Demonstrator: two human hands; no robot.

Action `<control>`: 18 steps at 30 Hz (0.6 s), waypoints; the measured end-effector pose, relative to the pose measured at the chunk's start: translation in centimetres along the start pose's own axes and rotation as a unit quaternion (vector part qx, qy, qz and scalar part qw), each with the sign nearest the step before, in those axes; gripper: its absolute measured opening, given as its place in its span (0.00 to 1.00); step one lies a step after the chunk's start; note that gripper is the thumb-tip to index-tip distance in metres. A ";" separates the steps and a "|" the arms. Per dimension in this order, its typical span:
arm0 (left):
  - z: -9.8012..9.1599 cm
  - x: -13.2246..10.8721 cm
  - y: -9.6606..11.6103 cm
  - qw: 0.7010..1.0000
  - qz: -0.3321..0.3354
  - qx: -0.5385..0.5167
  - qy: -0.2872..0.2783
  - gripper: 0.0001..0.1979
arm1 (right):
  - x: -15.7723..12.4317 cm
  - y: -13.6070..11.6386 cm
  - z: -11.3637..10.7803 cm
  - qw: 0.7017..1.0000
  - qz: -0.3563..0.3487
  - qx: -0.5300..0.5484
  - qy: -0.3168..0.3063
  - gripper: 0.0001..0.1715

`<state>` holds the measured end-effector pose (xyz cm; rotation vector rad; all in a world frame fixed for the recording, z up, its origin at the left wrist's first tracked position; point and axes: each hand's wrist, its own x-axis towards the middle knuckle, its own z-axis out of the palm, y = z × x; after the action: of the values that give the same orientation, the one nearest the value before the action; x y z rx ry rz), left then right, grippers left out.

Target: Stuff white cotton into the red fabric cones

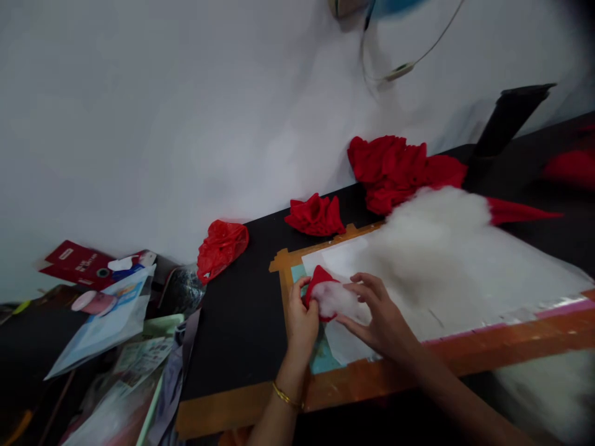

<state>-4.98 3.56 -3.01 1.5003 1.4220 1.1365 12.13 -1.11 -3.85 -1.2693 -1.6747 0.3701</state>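
Note:
My left hand [300, 319] grips a small red fabric piece [318, 280] with its fingers wrapped round the edge. A tuft of white stuffing [335, 299] sits in the red fabric. My right hand [376, 316] pinches and presses that stuffing with its fingertips. Both hands work over a clear plastic sheet [511, 272] on a board edged with orange tape [511, 341]. A large pile of white stuffing [432, 241] lies just beyond my right hand.
Red fabric pieces lie along the wall: a heap [395, 167], a small ruffled one [316, 215], another [220, 246]. A red cone [520, 212] lies by the stuffing. A black tube [506, 121] stands behind. Packets and papers [111, 316] clutter the left.

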 end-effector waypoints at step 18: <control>2.2 2.3 -0.4 0.953 0.144 0.164 -0.210 0.14 | -0.2 4.1 -0.1 0.991 0.017 -0.110 -0.076 0.11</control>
<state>-3.03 5.99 -3.83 2.0941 1.1553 0.6955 14.61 0.41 -6.81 -1.4629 -1.8644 0.3148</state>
